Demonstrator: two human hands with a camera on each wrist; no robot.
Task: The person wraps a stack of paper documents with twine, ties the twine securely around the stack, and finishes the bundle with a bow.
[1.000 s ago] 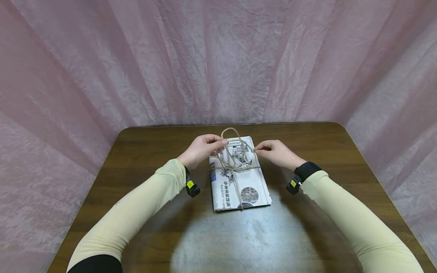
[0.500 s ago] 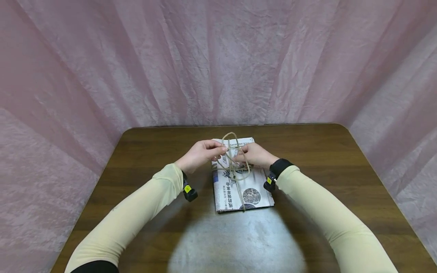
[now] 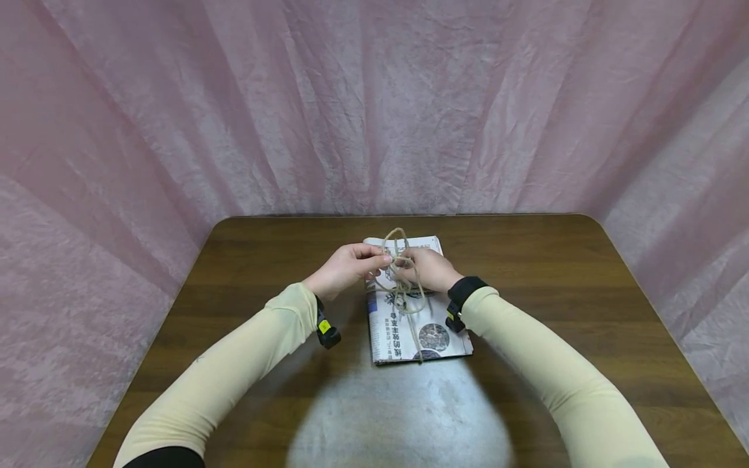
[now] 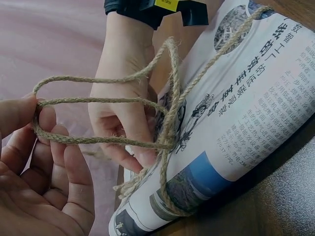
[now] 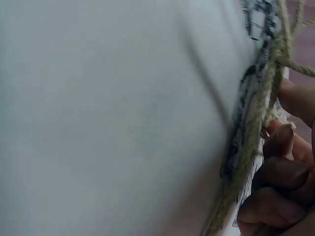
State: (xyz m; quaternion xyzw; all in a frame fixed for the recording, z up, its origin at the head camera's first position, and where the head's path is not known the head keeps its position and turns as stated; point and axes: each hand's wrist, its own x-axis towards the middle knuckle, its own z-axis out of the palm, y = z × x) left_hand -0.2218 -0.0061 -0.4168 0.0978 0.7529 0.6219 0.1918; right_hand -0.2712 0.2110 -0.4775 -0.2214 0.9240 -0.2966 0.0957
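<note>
A stack of folded newspapers [image 3: 383, 338] lies on the table, with jute twine [image 4: 167, 123] crossed around it and gathered in loose loops near the centre. My left hand [image 3: 351, 266] pinches a loop of that twine between thumb and fingers, above the stack's left side. In the left wrist view the loop stretches from those fingertips to the crossing. From the right, my right hand [image 3: 430, 268] reaches over the papers, its fingers curled near the crossing. A frayed twine end [image 5: 279, 119] shows between its thumb and fingers in the right wrist view.
The wooden table [image 3: 269, 260] has a rounded back edge, with a pink curtain [image 3: 374, 130] hanging behind and at both sides. A strap with a small black device sits on each wrist. Glare brightens the table [image 3: 404, 416] in front of the stack.
My right hand has moved left from beside the stack to the twine crossing over it. My left hand keeps its pinch on the loop and has shifted slightly down.
</note>
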